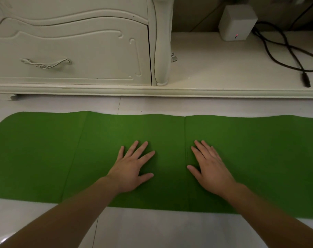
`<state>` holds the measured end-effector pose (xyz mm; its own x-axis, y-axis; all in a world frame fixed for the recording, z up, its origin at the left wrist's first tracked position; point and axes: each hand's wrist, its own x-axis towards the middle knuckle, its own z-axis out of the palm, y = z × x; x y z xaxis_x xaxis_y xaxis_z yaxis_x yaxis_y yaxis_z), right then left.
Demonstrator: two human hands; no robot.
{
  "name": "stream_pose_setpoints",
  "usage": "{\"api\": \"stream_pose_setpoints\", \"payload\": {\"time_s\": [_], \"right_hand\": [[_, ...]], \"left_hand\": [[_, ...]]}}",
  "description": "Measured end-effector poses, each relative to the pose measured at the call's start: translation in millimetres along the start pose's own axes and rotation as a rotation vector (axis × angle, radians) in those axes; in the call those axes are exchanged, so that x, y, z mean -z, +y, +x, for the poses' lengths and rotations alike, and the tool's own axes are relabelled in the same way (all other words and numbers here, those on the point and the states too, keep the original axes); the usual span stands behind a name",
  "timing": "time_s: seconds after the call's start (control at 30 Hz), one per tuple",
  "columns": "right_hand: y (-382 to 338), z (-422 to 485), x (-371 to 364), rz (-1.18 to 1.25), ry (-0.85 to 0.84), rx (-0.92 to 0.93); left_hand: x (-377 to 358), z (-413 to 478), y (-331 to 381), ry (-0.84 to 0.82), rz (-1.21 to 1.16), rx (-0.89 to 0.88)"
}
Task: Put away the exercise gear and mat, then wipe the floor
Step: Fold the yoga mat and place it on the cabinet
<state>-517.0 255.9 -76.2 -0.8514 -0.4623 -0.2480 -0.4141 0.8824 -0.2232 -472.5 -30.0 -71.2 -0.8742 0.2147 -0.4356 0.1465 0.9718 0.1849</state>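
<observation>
Both hands lie flat on a green foam exercise mat [45, 149] spread out on the white tiled floor [152, 230].

The mat lies unrolled across the floor. Its rounded far-left corner is in view and its right end runs past the frame's edge. Two fold creases cross it. A narrow strip of bare tile separates its far edge from the base of the cream carved cabinet [71, 51], and wider bare tile lies along its near edge. The left hand [132, 169] rests palm down near the mat's middle, fingers straight and spread, grasping nothing. The right hand [209, 170] lies flat beside it, fingers released, thumb at the right crease. On the cabinet's low cream ledge [214, 65] stand a white box-shaped device [237, 22] and looped black cables [280, 49].
</observation>
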Motion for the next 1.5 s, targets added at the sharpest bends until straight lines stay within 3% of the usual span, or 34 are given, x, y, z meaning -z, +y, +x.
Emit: {"api": "stream_pose_setpoints", "payload": {"time_s": [0.4,0.97,1.2,1.5], "right_hand": [[3.1,0.7,-7.3,0.02,-0.013,0.002],[-13.8,-6.5,36.7,-0.004,-0.005,-0.049],[-33.1,-17.0,100.5,-0.023,-0.027,-0.085],[-86.9,-62.6,235.4,0.004,-0.08,-0.117]], "left_hand": [[-2.9,-1.3,2.1,0.039,-0.04,0.013],[36.1,-12.5,28.8,0.156,-0.132,0.024],[99.0,-29.2,37.4,0.201,-0.13,0.0],[219.0,-116.3,57.7,0.151,-0.15,-0.02]]}}
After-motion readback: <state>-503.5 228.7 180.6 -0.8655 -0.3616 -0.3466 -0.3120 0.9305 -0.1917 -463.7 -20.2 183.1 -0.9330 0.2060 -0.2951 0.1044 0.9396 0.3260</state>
